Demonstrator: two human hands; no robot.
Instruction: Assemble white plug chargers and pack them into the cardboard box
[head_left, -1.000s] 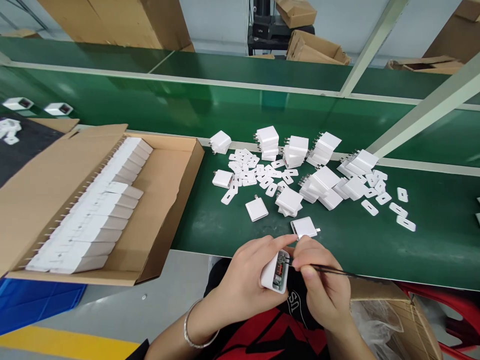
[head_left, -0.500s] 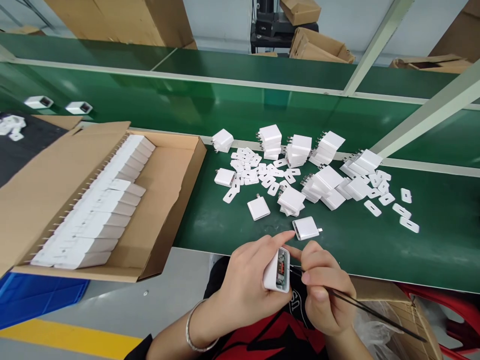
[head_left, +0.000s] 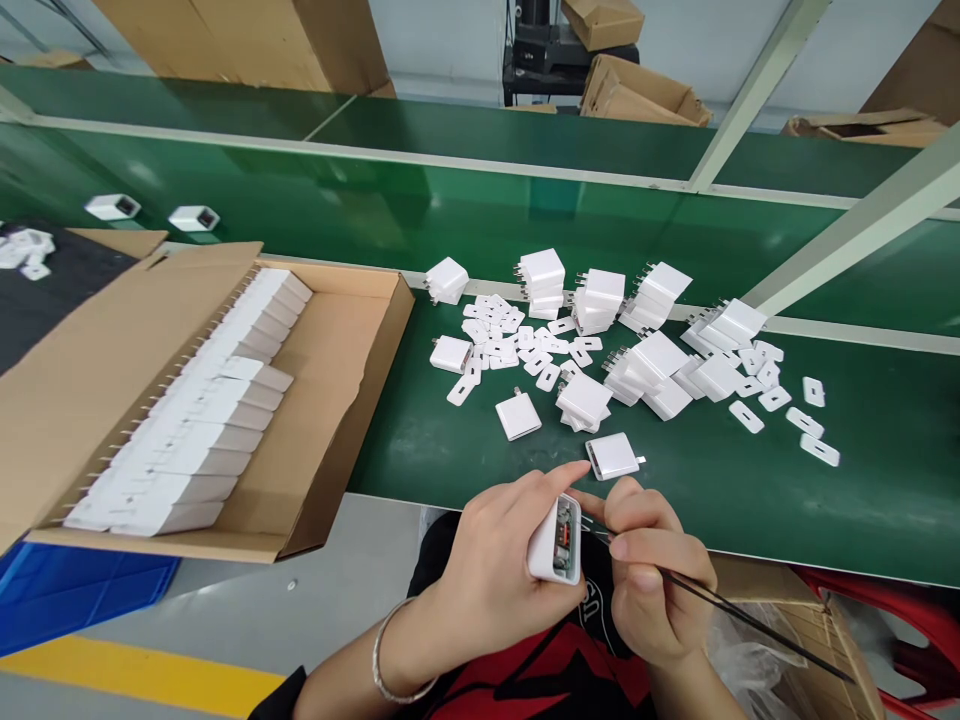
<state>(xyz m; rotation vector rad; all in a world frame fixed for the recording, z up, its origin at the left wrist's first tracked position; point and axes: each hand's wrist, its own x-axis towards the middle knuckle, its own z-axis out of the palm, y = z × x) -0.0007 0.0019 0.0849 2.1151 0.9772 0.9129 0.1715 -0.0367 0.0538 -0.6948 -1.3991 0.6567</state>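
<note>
Head view: near the table edge [head_left: 397, 491], a charger [head_left: 553, 550] is gripped by the left hand [head_left: 495, 555]; beside its rim [head_left: 576, 545], tweezers [head_left: 757, 627] are pinched by the right hand [head_left: 656, 605].

The right hand [head_left: 664, 575] has drawn the tweezers [head_left: 802, 653] out beside the open charger [head_left: 543, 553]; two distant housings [head_left: 184, 218] sit nearer it.

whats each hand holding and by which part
Left hand: white charger, gripped around its casing. Right hand: thin dark tool, pinched near its charger end.

Left of the chargers [head_left: 656, 357], a carton [head_left: 330, 350] seemingly overhangs a bin [head_left: 82, 600].
</note>
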